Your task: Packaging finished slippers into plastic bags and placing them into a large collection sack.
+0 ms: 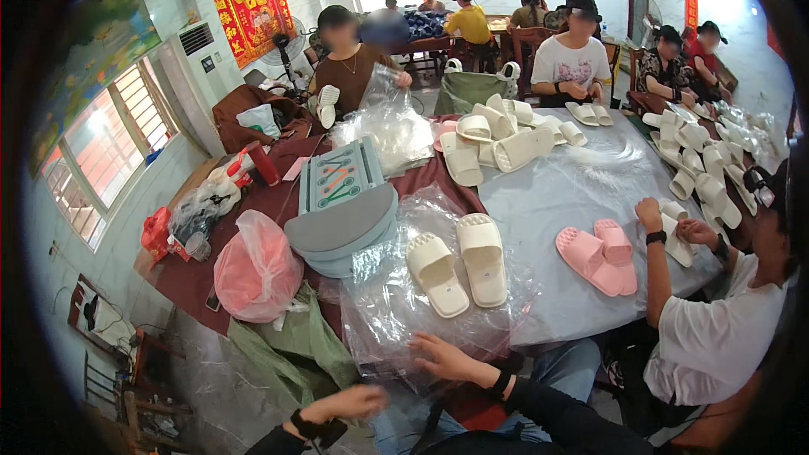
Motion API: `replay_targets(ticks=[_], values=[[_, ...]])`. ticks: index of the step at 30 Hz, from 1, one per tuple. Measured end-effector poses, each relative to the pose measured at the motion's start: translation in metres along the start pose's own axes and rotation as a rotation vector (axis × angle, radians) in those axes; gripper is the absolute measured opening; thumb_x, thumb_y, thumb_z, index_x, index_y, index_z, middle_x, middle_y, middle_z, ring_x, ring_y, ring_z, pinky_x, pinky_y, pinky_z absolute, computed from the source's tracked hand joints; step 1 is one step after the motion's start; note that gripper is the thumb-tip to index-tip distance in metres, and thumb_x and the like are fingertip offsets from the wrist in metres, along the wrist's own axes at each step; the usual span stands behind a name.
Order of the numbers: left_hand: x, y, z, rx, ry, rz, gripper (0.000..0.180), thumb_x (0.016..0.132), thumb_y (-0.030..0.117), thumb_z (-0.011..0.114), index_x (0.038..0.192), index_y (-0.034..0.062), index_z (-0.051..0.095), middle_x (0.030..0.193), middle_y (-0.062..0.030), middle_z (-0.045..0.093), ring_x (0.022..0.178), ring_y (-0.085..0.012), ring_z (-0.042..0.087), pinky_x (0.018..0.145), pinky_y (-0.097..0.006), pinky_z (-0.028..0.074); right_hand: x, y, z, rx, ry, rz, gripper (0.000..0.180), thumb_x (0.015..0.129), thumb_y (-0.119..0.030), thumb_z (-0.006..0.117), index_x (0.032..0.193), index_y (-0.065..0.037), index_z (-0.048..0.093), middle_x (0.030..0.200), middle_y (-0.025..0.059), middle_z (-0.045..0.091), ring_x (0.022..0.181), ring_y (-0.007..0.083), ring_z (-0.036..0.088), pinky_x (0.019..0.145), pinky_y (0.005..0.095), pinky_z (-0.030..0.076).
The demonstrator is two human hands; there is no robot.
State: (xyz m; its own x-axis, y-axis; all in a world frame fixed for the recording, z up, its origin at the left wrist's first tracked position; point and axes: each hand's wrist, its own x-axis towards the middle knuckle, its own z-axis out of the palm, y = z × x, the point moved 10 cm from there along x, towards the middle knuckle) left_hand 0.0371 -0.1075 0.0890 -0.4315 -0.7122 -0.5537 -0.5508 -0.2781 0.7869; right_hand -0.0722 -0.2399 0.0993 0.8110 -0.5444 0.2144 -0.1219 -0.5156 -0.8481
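Note:
A pair of cream slippers, the left slipper (438,275) and the right slipper (483,263), lies side by side on a pile of clear plastic bags (377,330) in front of me. My right hand (447,361) is over the near edge of these bags, fingers spread, holding nothing. Whether it touches the plastic is unclear. Lower and further left, my left hand (350,403) hangs off the table's near edge beside a green sack (291,354). Motion smears its fingers.
Left of the slippers stands a stack of grey-green folding boards (341,232), beside a pink plastic bag (257,274). Pink slippers (594,257) lie to the right, near a co-worker's hands (670,227). A heap of cream slippers (497,135) sits further back. Other people sit around the table.

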Motion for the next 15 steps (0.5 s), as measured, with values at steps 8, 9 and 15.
replay_targets(ticks=[8,9,15], values=[[0.089,0.108,-0.076,0.697,0.922,0.135,0.049,0.086,0.039,0.055,0.127,0.0127,0.050,0.133,-0.0193,0.042,0.125,-0.0373,0.036,0.103,-0.053,0.026,0.013,0.004,-0.118,-0.443,0.391,0.127,0.037,0.079,-0.023,0.064,0.116,-0.019,0.061,0.135,0.0304,0.035,0.125,0.0474,0.034,0.103,0.0478,0.033],[0.104,0.101,-0.072,0.697,0.919,0.144,0.049,0.086,0.039,0.055,0.127,0.0127,0.050,0.133,-0.0193,0.042,0.125,-0.0373,0.036,0.103,-0.053,0.026,0.019,0.018,-0.123,-0.512,0.380,0.159,0.037,0.079,-0.027,0.063,0.116,-0.021,0.062,0.135,0.0331,0.033,0.126,0.0499,0.030,0.104,0.0487,0.030],[0.124,0.079,-0.055,0.849,1.090,0.112,0.056,0.086,0.046,0.052,0.133,0.0172,0.046,0.140,-0.0222,0.034,0.129,-0.0453,0.029,0.104,-0.060,0.017,0.062,0.065,-0.128,-0.587,0.323,0.280,0.041,0.080,-0.039,0.059,0.118,-0.022,0.062,0.138,0.0372,0.026,0.130,0.0520,0.023,0.107,0.0538,0.020]])
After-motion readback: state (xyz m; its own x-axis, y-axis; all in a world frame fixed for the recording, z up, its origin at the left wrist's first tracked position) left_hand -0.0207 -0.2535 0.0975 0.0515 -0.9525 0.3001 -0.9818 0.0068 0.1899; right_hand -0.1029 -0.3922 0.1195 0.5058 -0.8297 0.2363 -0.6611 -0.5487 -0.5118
